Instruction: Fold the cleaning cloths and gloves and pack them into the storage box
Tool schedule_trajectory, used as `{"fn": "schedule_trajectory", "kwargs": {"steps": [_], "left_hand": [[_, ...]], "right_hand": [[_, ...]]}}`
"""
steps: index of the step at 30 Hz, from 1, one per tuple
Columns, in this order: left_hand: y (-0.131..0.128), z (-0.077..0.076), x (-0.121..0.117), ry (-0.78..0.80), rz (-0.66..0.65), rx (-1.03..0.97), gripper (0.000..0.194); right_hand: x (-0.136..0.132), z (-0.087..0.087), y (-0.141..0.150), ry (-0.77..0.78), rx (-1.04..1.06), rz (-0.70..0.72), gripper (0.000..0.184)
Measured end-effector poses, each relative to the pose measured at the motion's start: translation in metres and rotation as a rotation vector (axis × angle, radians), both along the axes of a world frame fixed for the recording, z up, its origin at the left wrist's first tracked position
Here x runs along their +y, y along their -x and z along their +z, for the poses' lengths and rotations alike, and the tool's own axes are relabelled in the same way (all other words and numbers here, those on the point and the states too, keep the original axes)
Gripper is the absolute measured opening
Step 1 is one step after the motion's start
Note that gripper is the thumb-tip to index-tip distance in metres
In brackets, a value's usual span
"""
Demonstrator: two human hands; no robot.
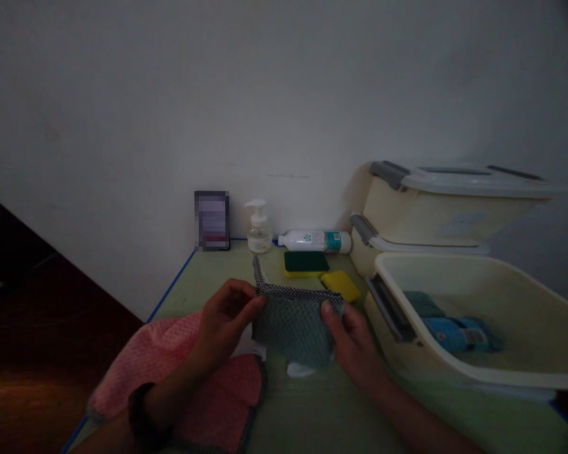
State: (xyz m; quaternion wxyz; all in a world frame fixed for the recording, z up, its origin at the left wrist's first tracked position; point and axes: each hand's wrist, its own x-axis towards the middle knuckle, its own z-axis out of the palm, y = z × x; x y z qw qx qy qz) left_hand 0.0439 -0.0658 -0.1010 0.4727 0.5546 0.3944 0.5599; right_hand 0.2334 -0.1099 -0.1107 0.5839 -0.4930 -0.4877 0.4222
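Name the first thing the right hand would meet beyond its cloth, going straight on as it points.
Likely the green-and-yellow sponge, beyond the green cloth the right hand holds; depth is unclear, so it might pass above.

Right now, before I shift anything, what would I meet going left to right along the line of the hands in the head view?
Pink textured cloth, left hand, teal textured cloth, right hand, open cream storage box.
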Motion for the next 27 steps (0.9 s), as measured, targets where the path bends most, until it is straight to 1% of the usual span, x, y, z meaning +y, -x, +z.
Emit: {"fn": "schedule_trajectory", "kwargs": {"steps": [4,7,10,12,14,16,17,19,21,23,25,27], "left_hand": [[-0.002,0.001,0.002,0.113,-0.008,-0.071,0.021],[-0.003,0.001,0.003,0.199,-0.053,-0.127,0.026],[-0.003,0.001,0.003,0.28,-0.101,-0.136,0.034],[-0.002,-0.001,0.005,0.339,-0.17,-0.141,0.038],[-0.001,-0.003,0.006,0.411,-0.297,-0.15,0.039],[-0.001,-0.006,0.008,0.465,-0.424,-0.143,0.034],[0.0,-0.007,0.008,0.481,-0.455,-0.137,0.03],[0.0,-0.008,0.009,0.486,-0.443,-0.138,0.025],[0.0,-0.008,0.01,0.484,-0.368,-0.148,0.024],[0.0,-0.006,0.012,0.475,-0.285,-0.15,0.026],[0.0,-0.004,0.012,0.451,-0.212,-0.142,0.028],[-0.001,-0.002,0.012,0.419,-0.173,-0.143,0.031]], "right_hand": [[0.0,0.004,0.002,0.046,0.015,-0.004,0.038],[0.001,0.006,0.003,0.079,0.037,-0.009,0.039],[0.003,0.004,0.002,0.113,0.057,-0.017,0.038],[0.004,0.001,0.0,0.151,0.092,-0.027,0.037],[0.006,-0.003,-0.002,0.198,0.157,-0.035,0.036],[0.008,-0.006,-0.003,0.235,0.223,-0.04,0.035],[0.008,-0.006,-0.003,0.246,0.255,-0.029,0.035],[0.009,-0.006,-0.002,0.261,0.319,0.03,0.038],[0.01,-0.005,-0.001,0.275,0.373,0.111,0.038],[0.01,-0.005,0.001,0.285,0.388,0.16,0.036],[0.01,-0.005,0.001,0.287,0.37,0.159,0.04],[0.01,-0.005,0.002,0.273,0.361,0.13,0.05]]}}
